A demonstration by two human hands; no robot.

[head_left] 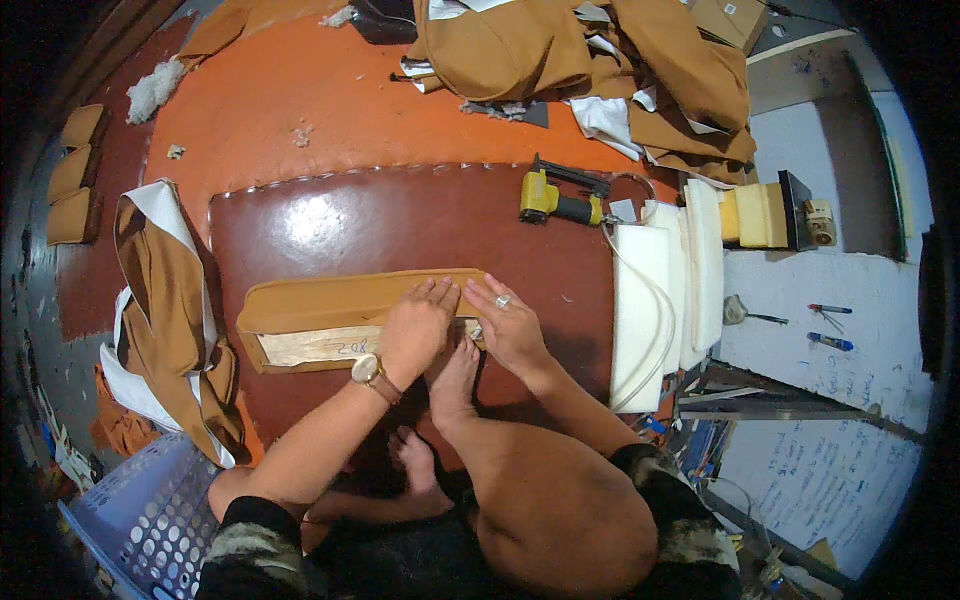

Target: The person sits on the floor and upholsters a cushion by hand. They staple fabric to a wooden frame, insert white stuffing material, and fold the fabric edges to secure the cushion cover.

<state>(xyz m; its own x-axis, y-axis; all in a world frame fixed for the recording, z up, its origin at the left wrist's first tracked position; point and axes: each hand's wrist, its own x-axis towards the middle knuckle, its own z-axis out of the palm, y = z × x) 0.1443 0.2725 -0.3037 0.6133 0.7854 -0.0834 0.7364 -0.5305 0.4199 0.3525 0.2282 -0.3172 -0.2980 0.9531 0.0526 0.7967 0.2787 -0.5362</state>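
Observation:
A long wooden board [320,345] covered in tan upholstery fabric [350,297] lies on the dark red padded surface, bare wood showing along its near side. My left hand [418,318], with a wristwatch above it, lies over the covered board with fingers stretched out across the fabric. Beside it my right hand [510,325], with a ring on one finger, presses on the board's right end, its fingers extended and nearly touching the left fingertips. The thumbs are partly hidden. My bare foot [455,378] rests against the board's near edge, between the two wrists.
A yellow and black staple gun [550,198] with an air hose lies beyond the board to the right. White foam blocks [645,300] stand at right. Tan fabric covers [520,50] pile up at the back; another cover [165,290] lies left, above a purple basket [150,520].

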